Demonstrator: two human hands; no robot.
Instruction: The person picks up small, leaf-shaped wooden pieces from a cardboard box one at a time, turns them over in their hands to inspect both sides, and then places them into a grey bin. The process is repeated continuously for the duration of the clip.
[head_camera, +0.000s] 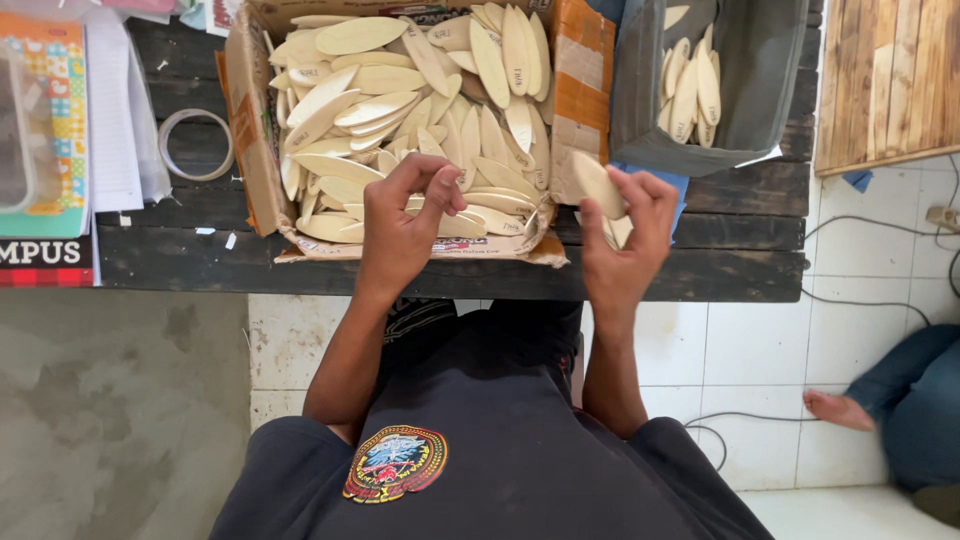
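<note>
At frame centre, the left hand (400, 225) hovers with fingers curled, thumb and fingertips pinched together on nothing I can make out. Right of it, the right hand (625, 235) grips a small stack of pale oval wooden biscuits (597, 180), long axis tilted up-left. Just above the left hand, nearer it, lies the open cardboard box (245, 130) heaped with flat wooden ovals (400, 90); a grey fabric bin (750, 90) sits upper right.

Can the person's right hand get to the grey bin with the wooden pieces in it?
Probably yes. The right hand already holds pale oval wooden pieces just below the grey open-topped fabric bin, and nothing lies between them.
</note>
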